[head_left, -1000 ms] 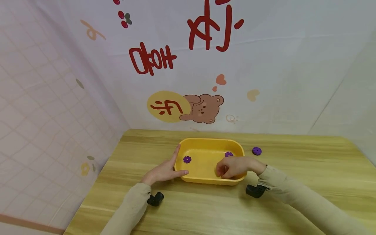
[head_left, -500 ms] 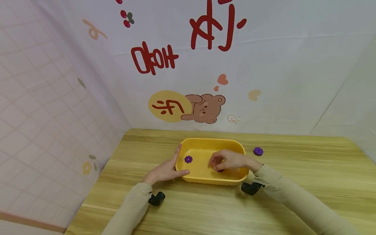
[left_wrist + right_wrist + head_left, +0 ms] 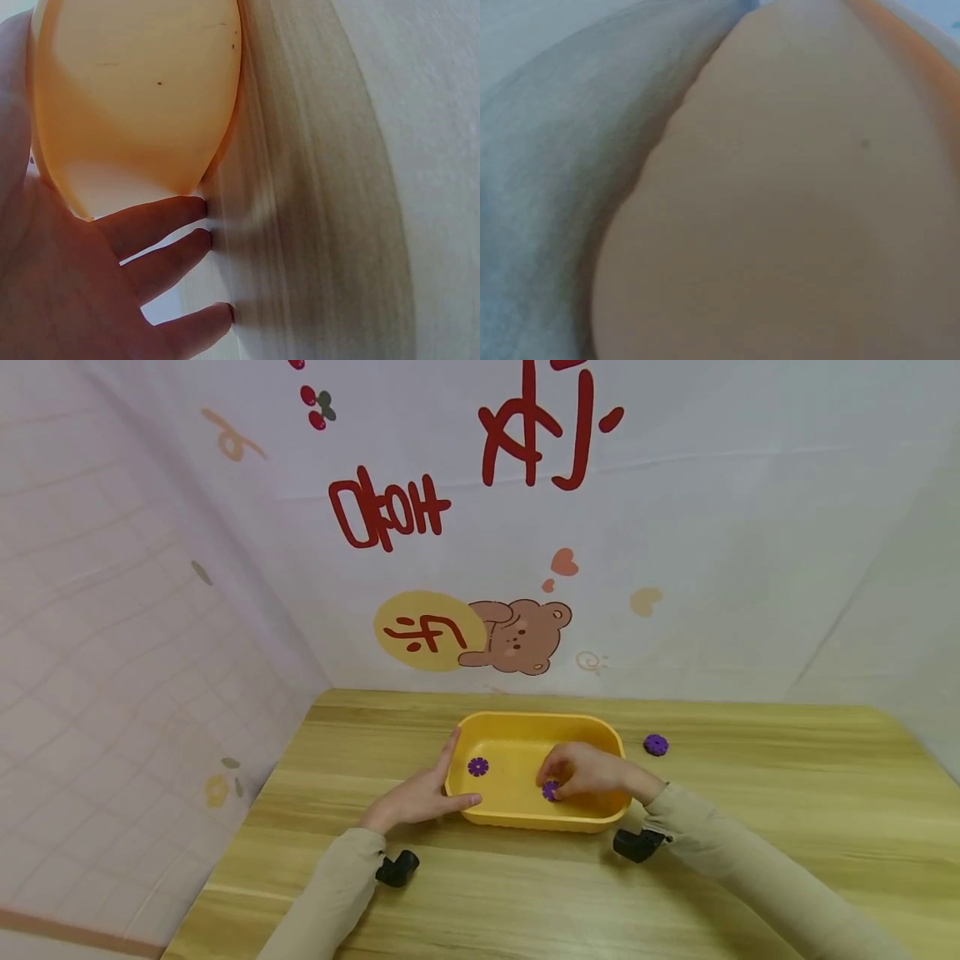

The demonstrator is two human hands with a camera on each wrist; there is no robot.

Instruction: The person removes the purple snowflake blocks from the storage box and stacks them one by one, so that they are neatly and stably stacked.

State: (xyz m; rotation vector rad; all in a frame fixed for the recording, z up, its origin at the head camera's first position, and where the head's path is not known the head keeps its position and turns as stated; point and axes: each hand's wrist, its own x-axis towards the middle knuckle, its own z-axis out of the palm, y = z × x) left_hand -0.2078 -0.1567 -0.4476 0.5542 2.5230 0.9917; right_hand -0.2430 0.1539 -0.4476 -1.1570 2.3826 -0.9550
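Note:
A yellow plastic tub (image 3: 517, 821) stands on the wooden table. My left hand (image 3: 416, 795) lies against its left end, index finger straight along the side and thumb over the near rim. In the left wrist view, the other fingers (image 3: 169, 262) reach straight down beside the tub's outer wall (image 3: 150, 90). Inside the tub, my right hand (image 3: 588, 770) has curled fingers and pinches a purple snowflake disc (image 3: 551, 791). Another purple disc (image 3: 477, 767) lies on the tub floor to the left. The tub's wall (image 3: 780, 187) fills most of the right wrist view, hiding the right hand there.
On the table (image 3: 765, 777), right of the tub, lies another purple disc piece (image 3: 656, 745). A printed white cloth (image 3: 697, 552) hangs behind the table, and another hangs along its left side. Black wrist cameras (image 3: 637, 845) sit under both forearms, near the table surface.
My right hand has moved left within the tub from its right end, and a purple disc now shows at its fingertips. The disc at the far right is out of sight. My left hand stays put.

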